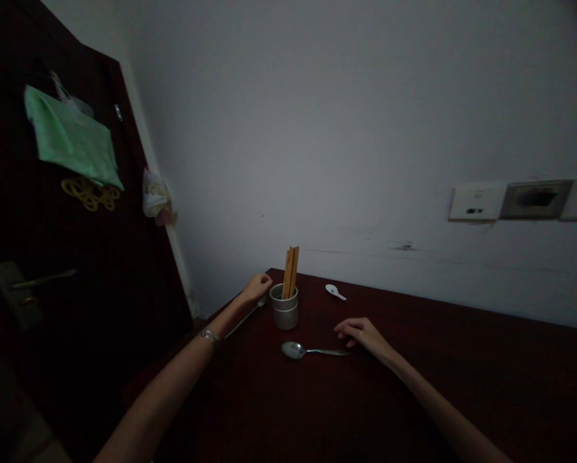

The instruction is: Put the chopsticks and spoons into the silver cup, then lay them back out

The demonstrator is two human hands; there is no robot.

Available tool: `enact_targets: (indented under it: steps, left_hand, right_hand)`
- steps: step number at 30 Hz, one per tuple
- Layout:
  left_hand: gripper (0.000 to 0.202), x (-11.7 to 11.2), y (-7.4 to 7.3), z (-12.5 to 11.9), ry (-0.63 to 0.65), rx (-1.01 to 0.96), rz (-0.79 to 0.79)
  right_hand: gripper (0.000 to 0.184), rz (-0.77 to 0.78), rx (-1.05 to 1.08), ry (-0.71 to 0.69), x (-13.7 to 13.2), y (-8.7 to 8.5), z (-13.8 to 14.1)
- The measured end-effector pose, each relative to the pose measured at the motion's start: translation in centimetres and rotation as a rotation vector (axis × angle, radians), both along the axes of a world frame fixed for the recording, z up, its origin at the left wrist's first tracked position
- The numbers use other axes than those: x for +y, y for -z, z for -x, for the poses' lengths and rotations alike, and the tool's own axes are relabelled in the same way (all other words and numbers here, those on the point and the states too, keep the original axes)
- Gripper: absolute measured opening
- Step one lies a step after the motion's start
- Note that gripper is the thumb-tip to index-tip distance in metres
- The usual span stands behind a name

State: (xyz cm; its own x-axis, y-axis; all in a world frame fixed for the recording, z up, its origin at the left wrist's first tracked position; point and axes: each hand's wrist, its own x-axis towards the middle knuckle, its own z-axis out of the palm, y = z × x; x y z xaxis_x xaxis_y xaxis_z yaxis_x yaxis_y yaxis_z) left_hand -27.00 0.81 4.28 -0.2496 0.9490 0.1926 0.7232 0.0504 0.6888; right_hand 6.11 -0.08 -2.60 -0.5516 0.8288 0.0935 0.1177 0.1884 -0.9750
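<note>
A perforated metal holder [285, 316] stands upright on the table with several wooden chopsticks [291, 273] in it. My left hand [258, 285] is beyond and left of the holder, its fingers curled closed; what they hold, if anything, is hidden. A long-handled spoon [244, 319] lies along the table's left side, next to my left forearm. In front of the holder rests a metal spoon [294, 350], bowl to the left. Its handle end is just below my right hand [359, 332], whose bent fingers are partly apart with nothing visible in them. Behind lies a white soup spoon [333, 290].
The dark red table [414, 321] meets a pale wall [317, 128] that carries sockets [477, 202] at the right. At the left are a dark door [38, 218] with a handle [42, 280], a hanging green cloth [74, 135] and a plastic bag [154, 195].
</note>
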Motion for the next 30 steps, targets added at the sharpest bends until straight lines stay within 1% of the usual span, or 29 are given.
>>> enact_targets:
  steps: [2, 4, 5, 8, 10, 13, 16, 21, 24, 27, 30]
  left_hand:
    - [0.025, 0.6, -0.9, -1.5, 0.073, -0.233, -0.079]
    - [0.029, 0.8, -1.5, -2.9, 0.165, -0.425, -0.085]
    - [0.031, 0.7, -1.7, -3.4, 0.221, -0.49, -0.069]
    - [0.031, 0.2, -1.8, -4.3, 0.368, -0.553, 0.006]
    - [0.029, -0.1, -1.7, -4.4, 0.408, -0.558, 0.056]
    - [0.028, -0.3, -1.7, -4.1, 0.425, -0.571, 0.091]
    - [0.026, -0.2, -1.9, -3.9, 0.414, -0.562, 0.097]
    - [0.018, -0.1, -2.0, -4.0, 0.319, -0.491, 0.076]
    - [0.014, -0.3, -2.1, -4.3, 0.282, -0.486, 0.048]
    - [0.016, -0.7, -2.6, -4.4, 0.268, -0.513, 0.025]
    - [0.021, -1.3, -3.7, -4.2, 0.303, -0.559, 0.019]
  right_hand:
    - [0.024, -0.004, -0.013, 0.005, 0.0, 0.0, 0.0]
    - [0.024, -0.012, -0.021, 0.003, 0.0, 0.0, 0.0]
    - [0.024, -0.016, -0.021, -0.001, 0.0, 0.0, 0.0]
    - [0.024, -0.028, -0.014, -0.009, 0.0, 0.1, -0.1]
    - [0.024, -0.03, -0.012, -0.012, -0.1, 0.0, -0.1]
    - [0.024, -0.026, -0.009, -0.008, -0.2, 0.0, -0.1]
    - [0.024, -0.027, -0.007, -0.006, -0.1, 0.0, 0.0]
    - [0.024, -0.019, -0.002, -0.008, -0.1, 0.0, 0.1]
    - [0.024, -0.021, 0.002, -0.012, -0.2, 0.0, 0.1]
    - [0.025, -0.032, -0.003, -0.011, -0.2, 0.0, 0.1]
    - [0.025, -0.037, -0.014, -0.009, -0.3, -0.1, 0.1]
